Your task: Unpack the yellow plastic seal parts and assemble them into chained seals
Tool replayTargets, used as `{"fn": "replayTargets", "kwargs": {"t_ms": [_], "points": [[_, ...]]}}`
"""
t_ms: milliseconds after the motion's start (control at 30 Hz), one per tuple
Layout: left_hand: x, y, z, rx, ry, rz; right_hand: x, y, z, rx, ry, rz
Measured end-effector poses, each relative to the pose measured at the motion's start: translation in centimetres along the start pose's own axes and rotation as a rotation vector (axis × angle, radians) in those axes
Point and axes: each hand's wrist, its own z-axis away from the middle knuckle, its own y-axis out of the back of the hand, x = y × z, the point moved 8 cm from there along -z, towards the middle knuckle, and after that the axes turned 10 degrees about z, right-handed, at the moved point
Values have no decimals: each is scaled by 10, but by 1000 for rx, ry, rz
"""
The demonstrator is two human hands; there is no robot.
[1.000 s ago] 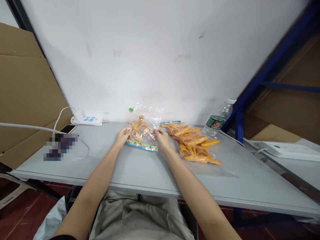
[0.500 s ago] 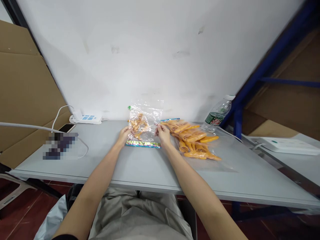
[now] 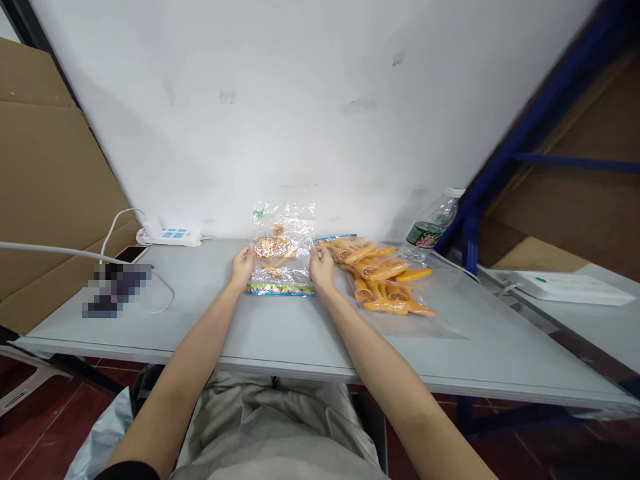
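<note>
A clear plastic bag (image 3: 283,230) with a colourful printed strip along its lower edge stands upright on the grey table (image 3: 280,333). Inside it is an orange toy figure (image 3: 273,250). My left hand (image 3: 242,268) pinches the bag's left edge. My right hand (image 3: 321,270) pinches its right edge. Both hands are closed on the bag and hold it taut between them. Just right of my right hand lies a pile of orange toys in clear bags (image 3: 385,280).
A white power strip (image 3: 170,235) with a cable and a phone (image 3: 129,254) lie at the table's far left. A plastic bottle (image 3: 434,221) leans at the back right by a blue rack post (image 3: 467,240). Cardboard (image 3: 45,187) stands left. Another white strip (image 3: 565,288) lies right.
The bag has been raised from lying tilted to standing upright and stretched flat between both hands. My hands moved slightly apart to its side edges.
</note>
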Motion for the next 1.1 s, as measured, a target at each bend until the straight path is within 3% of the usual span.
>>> {"fn": "replayTargets", "kwargs": {"t_ms": [633,867,1100], "points": [[14,11,-1,51,-41,-54,-3,-16,4,-121,67,-137],[13,14,-6,24,-53,-84,5,-21,-2,-156,-35,-232],[11,16,-10,25,-27,8,2,-26,-1,-235,52,-233]]}}
